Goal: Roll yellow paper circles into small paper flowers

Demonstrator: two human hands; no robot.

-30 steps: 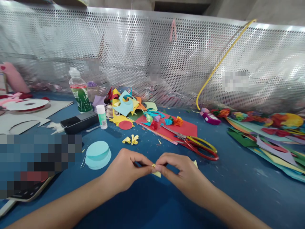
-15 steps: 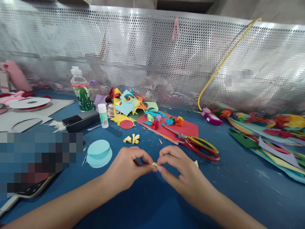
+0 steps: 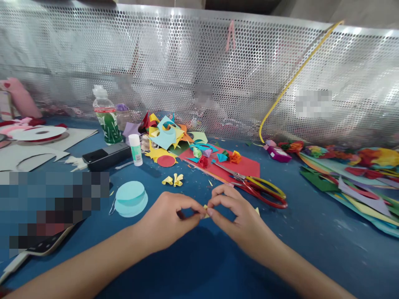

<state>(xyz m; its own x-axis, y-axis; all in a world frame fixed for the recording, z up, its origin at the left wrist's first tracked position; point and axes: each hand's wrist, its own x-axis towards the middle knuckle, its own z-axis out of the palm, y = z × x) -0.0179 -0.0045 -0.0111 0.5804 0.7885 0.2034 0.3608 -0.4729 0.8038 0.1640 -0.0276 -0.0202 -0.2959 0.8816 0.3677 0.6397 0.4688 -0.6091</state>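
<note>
**Hands pinch a scrap of yellow paper**

Left hand (image 3: 170, 218) and right hand (image 3: 232, 211) meet fingertip to fingertip low over the blue counter (image 3: 311, 232), both clamped on a tiny yellow paper piece (image 3: 205, 207) at near centre. Light, thin and easily creased, it looks best held by its edges. Two folded yellow bits (image 3: 173, 180) lie just beyond; red-and-yellow scissors (image 3: 262, 192) rest to the right.

Table top (image 3: 311, 232): matt blue, lightly scuffed, flecked with paper crumbs. Back panel (image 3: 193, 62): perforated sheet metal, bright and reflective. Scissors (image 3: 255, 189): steel blades, glossy red and yellow plastic handles. Scrap pile (image 3: 165, 135), discs (image 3: 130, 198), small yellow piece (image 3: 205, 207): matt coloured paper. Bottle (image 3: 107, 120): clear glossy plastic. Glue stick (image 3: 136, 149): smooth white plastic.
</note>
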